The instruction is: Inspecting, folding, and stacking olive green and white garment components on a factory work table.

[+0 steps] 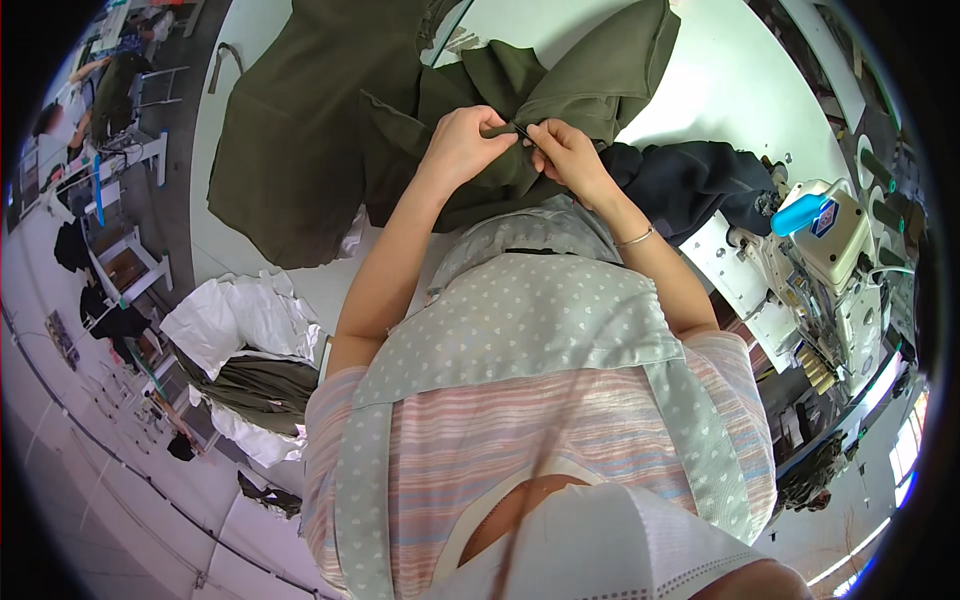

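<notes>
An olive-green garment (pixel 290 140) is spread over the white table in front of me, with a bunched, folded part under my hands. My left hand (pixel 466 148) is closed, pinching an edge of this cloth between thumb and fingers. Close beside it, my right hand (pixel 568 158) is closed too, its thumb and forefinger together at the same spot. A small slim dark thing (pixel 520 131) shows at the right fingertips, too small to name. Part of the cloth lies against my grey dotted apron (pixel 520 310).
A dark navy cloth (pixel 690 180) lies right of my hands, beside a sewing machine (pixel 835 240) with a blue piece on top. The white table (pixel 760 100) extends behind. At my left are white wrapping (pixel 240 320) and folded olive cloth (pixel 262 385). Another person works far left.
</notes>
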The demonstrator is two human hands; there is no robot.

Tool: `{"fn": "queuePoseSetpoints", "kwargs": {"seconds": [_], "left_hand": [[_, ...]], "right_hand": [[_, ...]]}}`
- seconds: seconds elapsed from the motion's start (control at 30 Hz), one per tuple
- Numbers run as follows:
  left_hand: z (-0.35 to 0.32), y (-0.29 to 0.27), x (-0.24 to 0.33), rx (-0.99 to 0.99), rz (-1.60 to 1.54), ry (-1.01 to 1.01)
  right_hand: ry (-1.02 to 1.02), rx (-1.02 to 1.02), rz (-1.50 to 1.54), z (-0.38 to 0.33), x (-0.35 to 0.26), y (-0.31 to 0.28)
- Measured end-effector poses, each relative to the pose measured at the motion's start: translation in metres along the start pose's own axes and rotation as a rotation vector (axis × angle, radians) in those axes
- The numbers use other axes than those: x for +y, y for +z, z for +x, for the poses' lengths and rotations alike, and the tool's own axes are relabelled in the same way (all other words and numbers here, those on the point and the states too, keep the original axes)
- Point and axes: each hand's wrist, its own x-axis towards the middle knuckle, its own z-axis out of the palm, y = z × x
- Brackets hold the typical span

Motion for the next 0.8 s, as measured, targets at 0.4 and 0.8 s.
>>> {"fn": "queuePoseSetpoints", "kwargs": {"seconds": [0.4, 0.8], "left_hand": [[-0.003, 0.004, -0.001, 0.051, 0.105, 0.030], [-0.052, -0.051, 0.013, 0.354, -0.035, 0.294]], "right_hand": [[0.093, -0.084, 0.265, 0.002, -0.003, -0.008], [-0.561, -0.508, -0.584, 0.044, -0.094, 0.003]]}}
